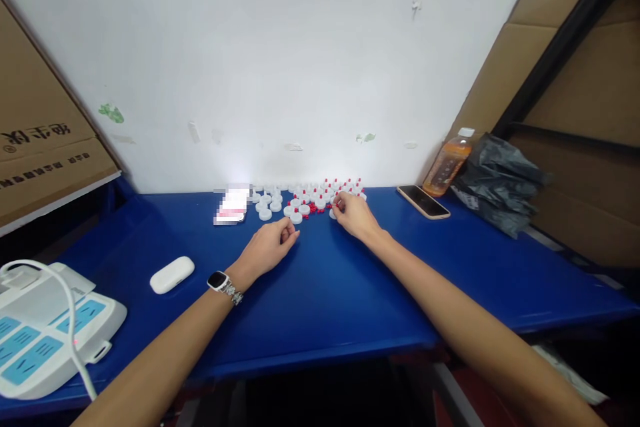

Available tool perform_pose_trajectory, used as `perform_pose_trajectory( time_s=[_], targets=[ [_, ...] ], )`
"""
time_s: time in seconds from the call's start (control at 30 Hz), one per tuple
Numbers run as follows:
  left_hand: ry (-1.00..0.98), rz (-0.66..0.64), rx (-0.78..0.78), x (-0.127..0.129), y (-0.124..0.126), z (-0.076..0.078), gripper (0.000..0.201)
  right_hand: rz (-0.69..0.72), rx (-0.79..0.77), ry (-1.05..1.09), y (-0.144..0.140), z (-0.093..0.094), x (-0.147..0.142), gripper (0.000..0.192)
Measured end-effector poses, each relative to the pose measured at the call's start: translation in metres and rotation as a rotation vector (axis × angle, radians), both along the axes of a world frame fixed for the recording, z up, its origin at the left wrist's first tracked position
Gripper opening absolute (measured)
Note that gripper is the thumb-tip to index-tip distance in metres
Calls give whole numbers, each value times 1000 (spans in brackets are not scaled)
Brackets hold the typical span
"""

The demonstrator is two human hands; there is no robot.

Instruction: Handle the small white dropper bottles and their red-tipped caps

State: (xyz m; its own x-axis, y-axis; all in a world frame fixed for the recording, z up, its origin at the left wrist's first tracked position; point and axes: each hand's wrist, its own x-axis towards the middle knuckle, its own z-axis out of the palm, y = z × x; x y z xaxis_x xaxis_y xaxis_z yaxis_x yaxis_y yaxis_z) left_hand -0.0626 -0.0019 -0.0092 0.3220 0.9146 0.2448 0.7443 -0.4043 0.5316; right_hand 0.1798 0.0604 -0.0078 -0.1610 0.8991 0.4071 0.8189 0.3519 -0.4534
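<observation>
Several white plastic caps (274, 201) lie in a cluster on the blue table (320, 293) near the wall, some fitted with red tips (345, 185). Small loose red pieces (314, 209) lie among them. My left hand (269, 245), with a watch on its wrist, rests on the table with fingers curled just in front of the caps; whether it holds a piece I cannot tell. My right hand (353, 213) pinches a white cap at the right side of the cluster.
A white earbud case (171, 274) and a white power strip (45, 333) with cable sit at the left. A phone (423, 201), an orange drink bottle (447, 167) and a black plastic bag (495, 181) lie at the right. Cardboard boxes (40, 140) flank both sides.
</observation>
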Motion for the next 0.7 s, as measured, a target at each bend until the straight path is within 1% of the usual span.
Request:
perform_pose_trajectory(
  time_s=[0.17,0.27,0.37,0.43,0.47,0.53,0.6,0.67,0.7],
  targets=[
    [-12,-9,-5,0,1,0,28,-2,-8,3,2,-1,3,12],
    [-16,-8,-7,0,-1,0,28,-5,-34,1,-4,2,4,16],
    [-24,-2,0,-1,0,0,28,-44,49,-32,-9,10,1,24],
    [-20,11,11,-3,4,1,28,-35,131,-59,-9,18,-4,23],
    [-12,17,15,-4,7,2,27,-7,150,-75,-7,22,-8,20],
    [18,36,20,-8,14,4,25,73,138,-124,2,32,-17,17],
    [49,51,21,-12,21,5,23,148,89,-191,18,41,-29,16],
    [56,67,21,-16,26,4,22,192,50,-253,38,48,-43,19],
    [48,73,21,-18,27,3,22,185,33,-275,50,51,-50,20]
  ],
)
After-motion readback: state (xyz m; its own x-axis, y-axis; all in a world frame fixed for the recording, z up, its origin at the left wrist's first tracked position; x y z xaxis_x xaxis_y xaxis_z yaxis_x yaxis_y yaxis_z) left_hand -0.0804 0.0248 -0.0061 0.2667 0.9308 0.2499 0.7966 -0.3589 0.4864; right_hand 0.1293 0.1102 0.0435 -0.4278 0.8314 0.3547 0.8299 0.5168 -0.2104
